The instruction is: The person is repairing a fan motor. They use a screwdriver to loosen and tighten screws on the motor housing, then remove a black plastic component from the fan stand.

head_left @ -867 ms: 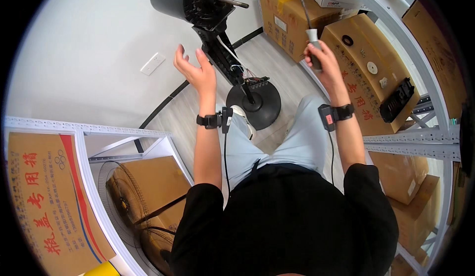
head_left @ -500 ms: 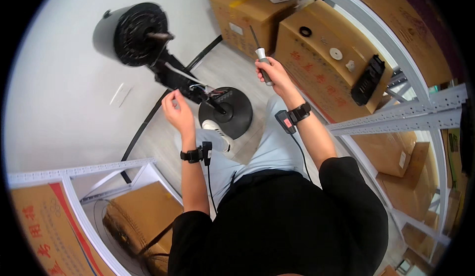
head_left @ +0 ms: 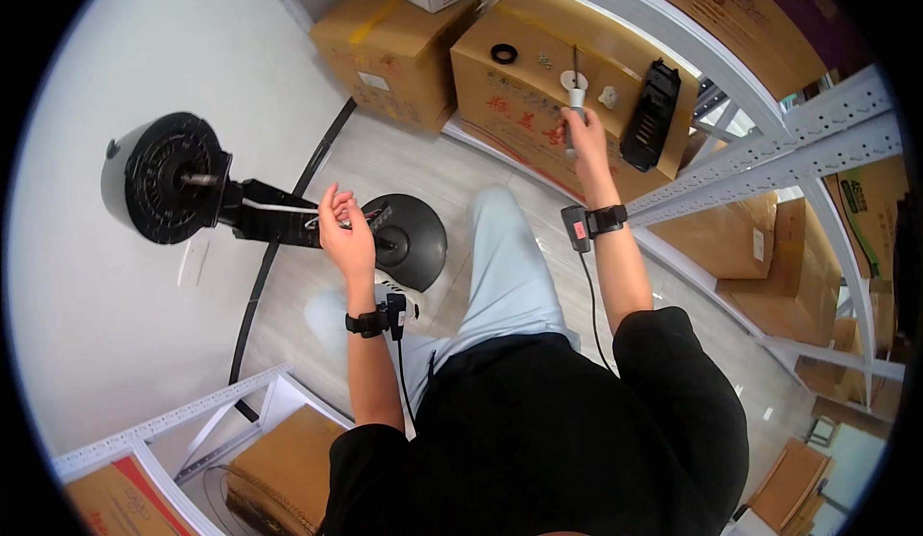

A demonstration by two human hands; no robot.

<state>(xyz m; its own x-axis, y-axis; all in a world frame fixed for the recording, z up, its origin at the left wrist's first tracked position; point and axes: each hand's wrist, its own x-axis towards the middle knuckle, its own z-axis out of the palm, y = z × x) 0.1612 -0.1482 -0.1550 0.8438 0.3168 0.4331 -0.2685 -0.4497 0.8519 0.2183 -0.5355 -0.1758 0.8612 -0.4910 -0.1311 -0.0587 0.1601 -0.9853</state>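
My right hand (head_left: pixel 588 144) is closed round the grey handle of a screwdriver (head_left: pixel 577 97). The shaft points away from me, over a white disc (head_left: pixel 573 80) on a cardboard box. My left hand (head_left: pixel 348 240), loosely curled with fingers apart, appears to hold nothing. Behind it, partly hidden, stands a black fan-like appliance with a drum-shaped motor head (head_left: pixel 171 180), a bare metal shaft, an opened arm (head_left: pixel 274 219) with wires and a round base (head_left: pixel 418 238). Whether my left fingers touch the arm, I cannot tell.
On the box (head_left: pixel 524 103) lie a black ring (head_left: pixel 503 53), small screws, a whitish knob-like piece (head_left: pixel 608 97) and a black slotted cover (head_left: pixel 651 118). Shelving holding cartons stands at right and lower left, where a wire grille (head_left: pixel 260 498) leans. A white wall is at left.
My view has turned right toward the box. My right hand has carried the screwdriver over beside the loose parts. The left hand stays raised, now overlapping the appliance's arm.
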